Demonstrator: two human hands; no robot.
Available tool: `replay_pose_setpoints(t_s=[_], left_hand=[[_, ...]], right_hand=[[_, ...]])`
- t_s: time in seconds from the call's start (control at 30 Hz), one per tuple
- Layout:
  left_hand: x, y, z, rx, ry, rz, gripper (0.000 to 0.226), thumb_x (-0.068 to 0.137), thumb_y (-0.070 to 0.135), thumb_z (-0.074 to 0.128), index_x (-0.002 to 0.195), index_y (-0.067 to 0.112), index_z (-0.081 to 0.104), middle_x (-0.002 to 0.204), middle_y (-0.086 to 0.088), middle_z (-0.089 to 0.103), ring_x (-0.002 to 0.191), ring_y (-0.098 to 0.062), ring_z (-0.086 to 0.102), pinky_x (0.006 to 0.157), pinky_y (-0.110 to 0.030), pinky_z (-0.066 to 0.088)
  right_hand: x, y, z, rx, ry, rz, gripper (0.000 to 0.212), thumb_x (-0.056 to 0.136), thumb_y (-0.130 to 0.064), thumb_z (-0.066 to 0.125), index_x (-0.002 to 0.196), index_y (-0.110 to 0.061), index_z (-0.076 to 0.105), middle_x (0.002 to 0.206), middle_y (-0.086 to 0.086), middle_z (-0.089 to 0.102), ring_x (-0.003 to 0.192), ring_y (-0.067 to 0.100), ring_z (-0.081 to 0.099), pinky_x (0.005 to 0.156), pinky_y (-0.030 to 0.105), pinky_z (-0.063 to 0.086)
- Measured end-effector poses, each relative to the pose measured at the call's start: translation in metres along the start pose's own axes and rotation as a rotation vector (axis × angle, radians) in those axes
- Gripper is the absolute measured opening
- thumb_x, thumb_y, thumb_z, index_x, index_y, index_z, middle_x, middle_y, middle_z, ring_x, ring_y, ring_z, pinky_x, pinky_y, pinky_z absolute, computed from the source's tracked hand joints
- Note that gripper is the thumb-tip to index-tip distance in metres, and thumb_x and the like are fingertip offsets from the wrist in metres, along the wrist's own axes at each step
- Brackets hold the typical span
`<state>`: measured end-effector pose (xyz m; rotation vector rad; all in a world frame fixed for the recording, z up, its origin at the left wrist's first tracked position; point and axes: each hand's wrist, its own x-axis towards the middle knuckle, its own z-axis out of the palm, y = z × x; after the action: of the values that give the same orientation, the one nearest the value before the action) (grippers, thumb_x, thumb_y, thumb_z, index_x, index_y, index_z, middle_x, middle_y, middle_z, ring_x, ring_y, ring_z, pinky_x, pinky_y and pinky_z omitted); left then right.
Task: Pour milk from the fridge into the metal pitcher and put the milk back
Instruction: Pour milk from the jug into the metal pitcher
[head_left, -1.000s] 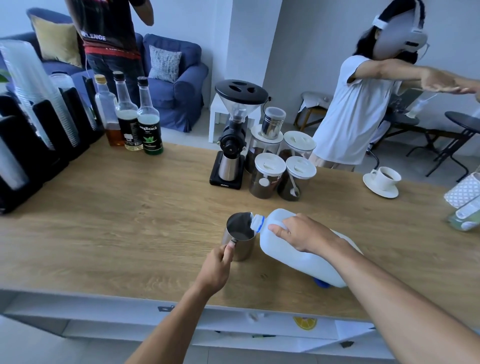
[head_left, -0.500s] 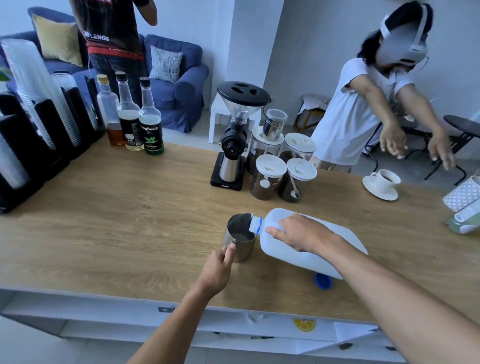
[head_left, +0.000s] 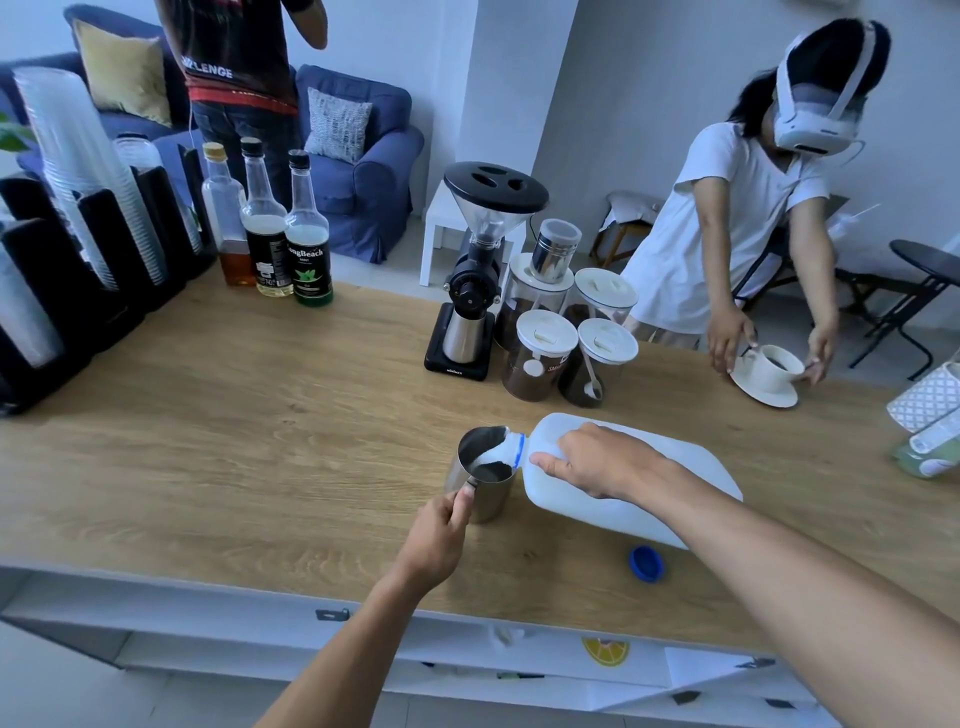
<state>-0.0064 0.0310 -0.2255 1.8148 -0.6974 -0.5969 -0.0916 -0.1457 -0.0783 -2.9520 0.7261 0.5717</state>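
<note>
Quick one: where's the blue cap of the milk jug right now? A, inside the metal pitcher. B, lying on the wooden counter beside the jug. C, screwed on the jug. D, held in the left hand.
B: the blue cap lies loose on the wooden counter beside the tilted milk jug, whose open neck is over the metal pitcher.

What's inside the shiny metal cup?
White milk is pouring into the metal pitcher from the tipped milk jug. The pitcher's inside wall looks dark. The jug's neck covers part of the opening, so how full it is cannot be seen.
</note>
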Motion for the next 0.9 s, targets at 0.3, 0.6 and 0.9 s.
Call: replay_pose_setpoints(t_s=[0.3,0.6,0.9], left_hand=[[-0.002,0.004,0.0,-0.025,-0.005,0.012,0.046,0.102,0.037,0.036,0.061,0.021,0.023,0.046,0.013,0.023,0.049,-0.007,0.021,0.047,-0.023,0.019],[0.0,0.002,-0.003,-0.03,0.018,0.035,0.045,0.102,0.036,0.036,0.062,0.022,0.021,0.048,0.012,0.021,0.052,-0.009,0.02,0.05,-0.027,0.019],[-0.002,0.003,0.0,-0.023,0.011,0.061,0.046,0.103,0.033,0.036,0.062,0.023,0.02,0.047,0.012,0.02,0.05,-0.006,0.018,0.049,-0.025,0.017]], right_hand=[[0.001,-0.001,0.0,0.006,-0.022,0.028,0.06,0.096,-0.059,0.03,0.06,-0.012,0.033,0.06,0.003,0.041,0.051,0.018,0.036,0.051,0.034,0.027],[0.002,-0.01,-0.014,-0.03,-0.031,-0.013,0.059,0.096,-0.058,0.032,0.057,-0.014,0.033,0.056,0.001,0.039,0.049,0.017,0.036,0.052,0.034,0.029],[0.001,-0.01,-0.013,-0.026,-0.058,0.014,0.059,0.097,-0.058,0.032,0.058,-0.014,0.034,0.058,0.001,0.041,0.049,0.015,0.037,0.049,0.032,0.026]])
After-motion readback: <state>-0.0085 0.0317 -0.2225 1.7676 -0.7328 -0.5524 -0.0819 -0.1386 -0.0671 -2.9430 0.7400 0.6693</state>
